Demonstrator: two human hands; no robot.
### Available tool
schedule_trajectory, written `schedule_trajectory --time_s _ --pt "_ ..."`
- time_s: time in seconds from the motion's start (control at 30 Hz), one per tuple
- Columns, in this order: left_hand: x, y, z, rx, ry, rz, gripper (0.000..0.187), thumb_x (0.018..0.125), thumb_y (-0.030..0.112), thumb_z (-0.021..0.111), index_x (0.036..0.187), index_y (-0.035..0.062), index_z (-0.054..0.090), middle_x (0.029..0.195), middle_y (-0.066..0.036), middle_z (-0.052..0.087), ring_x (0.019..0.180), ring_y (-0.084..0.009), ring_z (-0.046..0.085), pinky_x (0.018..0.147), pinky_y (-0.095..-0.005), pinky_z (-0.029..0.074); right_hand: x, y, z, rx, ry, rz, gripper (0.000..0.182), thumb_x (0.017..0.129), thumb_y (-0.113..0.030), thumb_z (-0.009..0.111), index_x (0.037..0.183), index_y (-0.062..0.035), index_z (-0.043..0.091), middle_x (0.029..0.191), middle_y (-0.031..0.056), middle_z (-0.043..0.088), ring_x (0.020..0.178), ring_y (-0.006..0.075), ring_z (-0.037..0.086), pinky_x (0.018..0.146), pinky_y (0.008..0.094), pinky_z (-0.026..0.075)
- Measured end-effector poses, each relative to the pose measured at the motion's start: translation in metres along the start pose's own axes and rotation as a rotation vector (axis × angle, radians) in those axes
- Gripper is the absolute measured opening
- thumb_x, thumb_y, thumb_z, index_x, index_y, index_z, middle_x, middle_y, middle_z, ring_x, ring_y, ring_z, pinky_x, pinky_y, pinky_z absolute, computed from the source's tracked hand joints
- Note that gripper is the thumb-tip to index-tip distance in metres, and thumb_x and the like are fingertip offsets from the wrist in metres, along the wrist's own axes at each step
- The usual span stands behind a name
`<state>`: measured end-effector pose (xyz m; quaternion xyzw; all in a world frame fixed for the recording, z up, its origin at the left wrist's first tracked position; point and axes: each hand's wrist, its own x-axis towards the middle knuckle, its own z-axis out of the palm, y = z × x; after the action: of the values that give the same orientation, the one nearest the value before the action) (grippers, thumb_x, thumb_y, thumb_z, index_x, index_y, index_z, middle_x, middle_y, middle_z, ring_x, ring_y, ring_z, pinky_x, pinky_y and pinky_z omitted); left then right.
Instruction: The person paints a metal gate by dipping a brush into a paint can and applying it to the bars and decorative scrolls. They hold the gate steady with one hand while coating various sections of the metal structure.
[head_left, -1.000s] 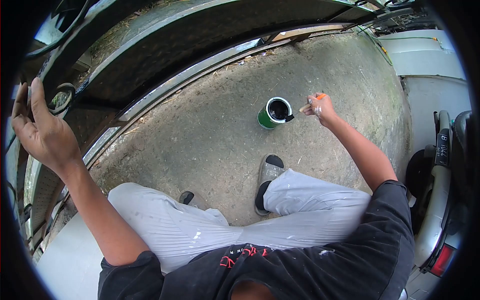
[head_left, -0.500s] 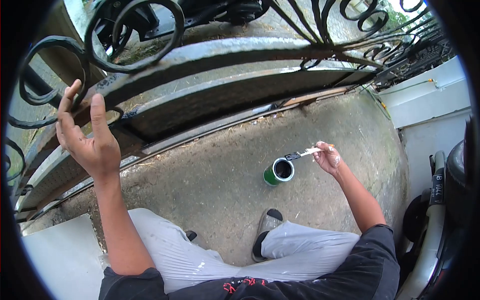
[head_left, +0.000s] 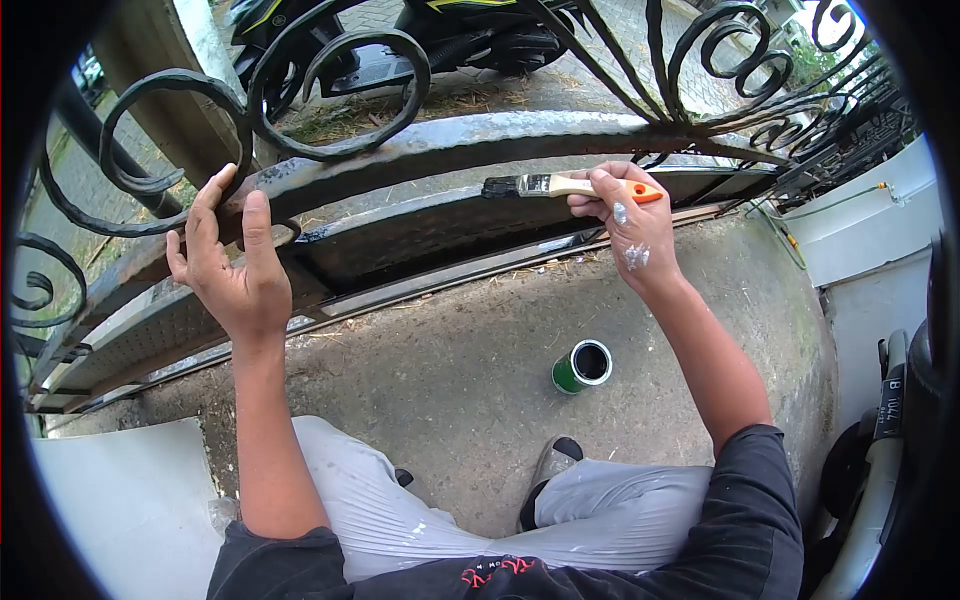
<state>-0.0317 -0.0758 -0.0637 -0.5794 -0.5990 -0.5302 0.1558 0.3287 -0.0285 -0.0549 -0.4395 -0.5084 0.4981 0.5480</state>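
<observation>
My right hand [head_left: 632, 225], spotted with whitish paint, grips the wooden handle of a paintbrush [head_left: 570, 187] with an orange end. The brush points left, its bristles black, in front of the gate's lower rail. My left hand [head_left: 238, 265] is raised at the curved metal gate [head_left: 450, 132], fingers apart, the fingertips at the rail near a black scroll; whether they press on it is hard to tell. On the concrete floor below stands an open green can [head_left: 582, 367] with dark paint inside.
Behind the gate is a parked motorcycle [head_left: 480, 40]. Another vehicle with a number plate [head_left: 888, 408] stands at the right, by a white wall [head_left: 870, 260]. A white panel [head_left: 125, 500] lies at lower left. My sandalled feet are below the can.
My right hand has lifted the brush from beside the can up to the gate's height. The view has shifted slightly; my left hand stays at the rail.
</observation>
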Motion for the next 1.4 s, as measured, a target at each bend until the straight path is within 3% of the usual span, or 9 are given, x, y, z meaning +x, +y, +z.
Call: schedule_trajectory --time_s 0.33,0.5,0.57,0.73,0.97,1.07,1.2,1.3,1.4 --pt "0.000 0.003 0.001 -0.040 -0.012 -0.036 0.031 0.097 0.031 0.061 0.122 0.0148 0.066 0.097 0.001 0.072 0.097 -0.0145 0.063 0.117 -0.0515 0.010 0.016 -0.016 -0.049 -0.410 0.185 -0.151 0.016 0.098 -0.010 0.063 0.094 0.0052 0.065 0.083 0.0108 0.069 0.070 0.0141 0.070 0.065 0.0247 0.059" --pt "-0.001 0.000 0.008 -0.049 0.051 0.022 0.028 0.094 0.025 0.066 0.117 0.0086 0.068 0.106 -0.002 0.071 0.094 -0.0155 0.063 0.103 -0.0380 0.030 0.020 -0.025 -0.079 -0.741 0.306 -0.297 0.016 0.096 -0.013 0.066 0.092 0.0024 0.069 0.077 0.0067 0.070 0.066 0.0106 0.066 0.062 0.0240 0.054" --pt "-0.002 0.002 0.010 -0.021 0.068 0.033 0.028 0.094 0.025 0.065 0.116 0.0079 0.068 0.108 -0.003 0.071 0.095 -0.0169 0.062 0.102 -0.0374 0.031 0.018 -0.014 -0.069 -0.879 0.257 -0.344 0.015 0.095 -0.013 0.067 0.091 0.0016 0.069 0.073 0.0061 0.069 0.065 0.0103 0.063 0.059 0.0253 0.051" --pt "-0.002 0.000 0.010 -0.059 0.071 0.001 0.030 0.094 0.025 0.065 0.117 0.0058 0.068 0.109 -0.006 0.071 0.095 -0.0193 0.060 0.098 -0.0349 0.036 -0.006 -0.005 -0.016 -0.603 -0.095 -0.315 0.013 0.094 -0.011 0.069 0.097 0.0009 0.071 0.083 0.0091 0.071 0.075 0.0109 0.065 0.069 0.0251 0.053" --pt "0.001 0.004 0.003 -0.049 0.037 0.029 0.028 0.095 0.024 0.065 0.117 0.0076 0.069 0.098 -0.004 0.073 0.088 -0.0157 0.061 0.093 -0.0334 0.036 0.024 -0.014 -0.088 -0.710 0.270 -0.240 0.013 0.094 -0.010 0.070 0.095 0.0029 0.071 0.081 0.0071 0.071 0.072 0.0097 0.067 0.068 0.0246 0.055" --pt "-0.001 0.004 0.005 -0.048 0.049 0.015 0.030 0.095 0.024 0.065 0.118 0.0064 0.069 0.102 -0.005 0.073 0.091 -0.0165 0.061 0.095 -0.0340 0.036 0.016 -0.032 -0.079 -0.910 0.220 -0.323 0.010 0.091 -0.008 0.071 0.094 0.0019 0.071 0.082 0.0109 0.072 0.071 0.0161 0.070 0.067 0.0276 0.054" --pt "-0.002 0.003 0.008 -0.059 0.054 -0.004 0.031 0.095 0.025 0.065 0.119 0.0053 0.068 0.110 -0.007 0.071 0.096 -0.0192 0.061 0.098 -0.0357 0.036 0.010 -0.014 -0.069 -1.116 -0.013 -0.587 0.011 0.084 -0.001 0.071 0.094 0.0030 0.070 0.090 0.0190 0.072 0.081 0.0351 0.072 0.073 0.0362 0.056" --pt "-0.002 0.001 0.009 -0.055 0.056 -0.014 0.031 0.095 0.025 0.064 0.119 0.0055 0.068 0.112 -0.007 0.071 0.098 -0.0199 0.060 0.099 -0.0362 0.035 -0.011 -0.007 -0.044 -0.982 -0.252 -0.645 0.014 0.084 0.003 0.069 0.098 0.0026 0.069 0.095 0.0173 0.072 0.085 0.0315 0.073 0.076 0.0356 0.058" --pt "-0.003 0.000 0.009 -0.059 0.046 -0.020 0.031 0.096 0.025 0.063 0.120 0.0057 0.068 0.113 -0.007 0.071 0.101 -0.0206 0.059 0.100 -0.0363 0.035 -0.019 -0.022 -0.039 -0.967 -0.238 -0.740 0.013 0.085 0.003 0.069 0.098 0.0026 0.069 0.095 0.0171 0.072 0.085 0.0309 0.073 0.074 0.0351 0.058"
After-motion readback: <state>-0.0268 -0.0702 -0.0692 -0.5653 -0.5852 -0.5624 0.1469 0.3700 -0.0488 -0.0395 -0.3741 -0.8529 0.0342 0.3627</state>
